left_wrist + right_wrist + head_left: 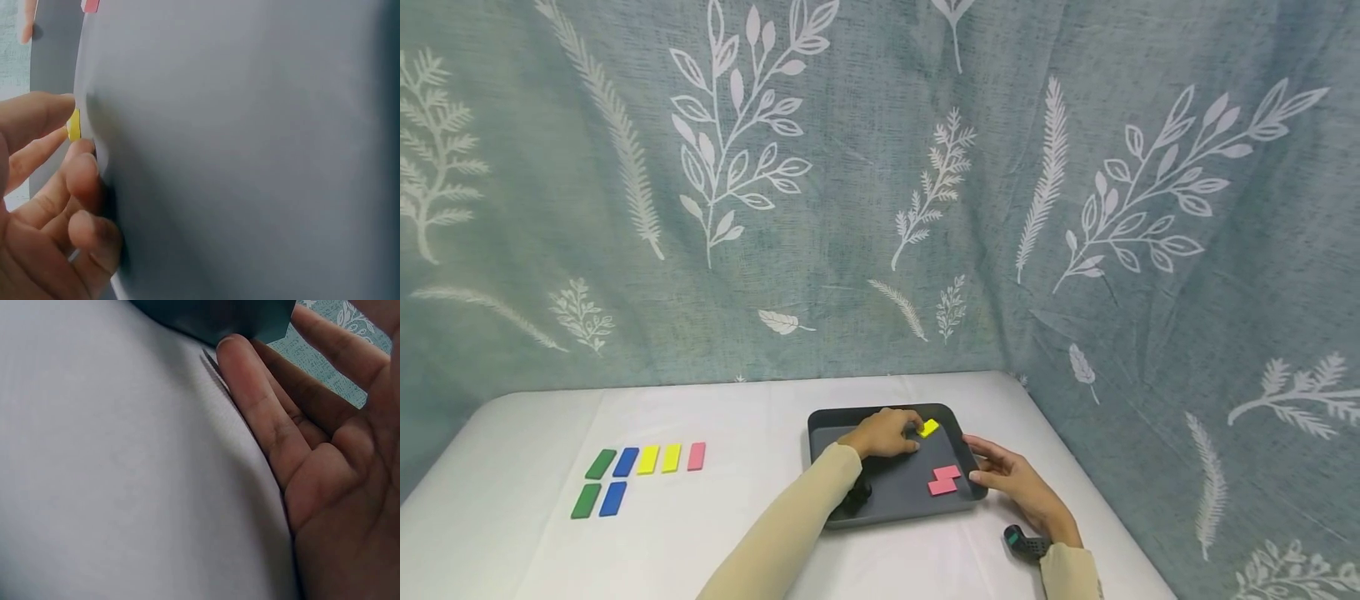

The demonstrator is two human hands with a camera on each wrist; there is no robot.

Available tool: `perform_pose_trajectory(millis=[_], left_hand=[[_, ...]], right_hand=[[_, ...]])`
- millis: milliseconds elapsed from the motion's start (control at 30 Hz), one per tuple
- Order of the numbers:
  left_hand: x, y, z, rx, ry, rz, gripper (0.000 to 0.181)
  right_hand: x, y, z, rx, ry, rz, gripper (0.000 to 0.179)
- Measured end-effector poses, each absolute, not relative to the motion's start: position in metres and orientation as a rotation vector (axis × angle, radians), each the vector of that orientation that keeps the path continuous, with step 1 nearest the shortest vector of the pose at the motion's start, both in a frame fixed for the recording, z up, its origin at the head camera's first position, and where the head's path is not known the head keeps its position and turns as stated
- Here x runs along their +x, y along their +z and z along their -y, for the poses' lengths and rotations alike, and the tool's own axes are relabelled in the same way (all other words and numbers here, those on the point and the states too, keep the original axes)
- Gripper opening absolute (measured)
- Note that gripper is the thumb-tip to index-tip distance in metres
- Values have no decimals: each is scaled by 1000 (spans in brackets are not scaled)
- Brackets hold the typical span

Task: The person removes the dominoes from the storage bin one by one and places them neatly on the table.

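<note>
1. A person's left hand pinches a yellow block near the far right corner of a dark gray tray.
2. The right hand rests against the tray's right rim, near two touching pink blocks inside.
3. Well to the left, on a white surface, lie green blocks, blue blocks and yellow blocks, two apiece, plus one pink block.
4. Leaf-patterned teal fabric hangs behind.

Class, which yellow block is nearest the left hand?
The yellow block inside the tray, at the left hand; the other two yellow blocks lie on the white table.
</note>
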State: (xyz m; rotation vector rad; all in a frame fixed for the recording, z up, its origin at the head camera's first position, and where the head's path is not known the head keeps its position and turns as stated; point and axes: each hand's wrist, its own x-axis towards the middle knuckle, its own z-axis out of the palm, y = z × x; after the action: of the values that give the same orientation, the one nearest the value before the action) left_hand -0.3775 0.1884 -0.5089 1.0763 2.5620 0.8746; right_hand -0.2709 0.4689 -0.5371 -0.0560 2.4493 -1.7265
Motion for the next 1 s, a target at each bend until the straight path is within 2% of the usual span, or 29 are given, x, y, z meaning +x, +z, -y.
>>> perform_pose_trajectory(millis=[200, 533, 667, 867, 1000], left_hand=[[-377, -508, -188, 1118, 994, -2465, 21], [-374, -510, -191, 960, 956, -2597, 52], [-373, -510, -192, 941, 912, -2670, 53], [-374, -512, -191, 999, 934, -2669, 44], [-375, -514, -192, 998, 951, -2651, 49]], right_hand=[[-269, -537, -470, -44, -1730, -2455, 65], [-269, -538, -468, -42, -1726, -2466, 66], [-271, -538, -466, -39, -1722, -2468, 67], [-271, -538, -465, -42, -1728, -2470, 66], [-270, -539, -467, -47, -1727, -2475, 66]])
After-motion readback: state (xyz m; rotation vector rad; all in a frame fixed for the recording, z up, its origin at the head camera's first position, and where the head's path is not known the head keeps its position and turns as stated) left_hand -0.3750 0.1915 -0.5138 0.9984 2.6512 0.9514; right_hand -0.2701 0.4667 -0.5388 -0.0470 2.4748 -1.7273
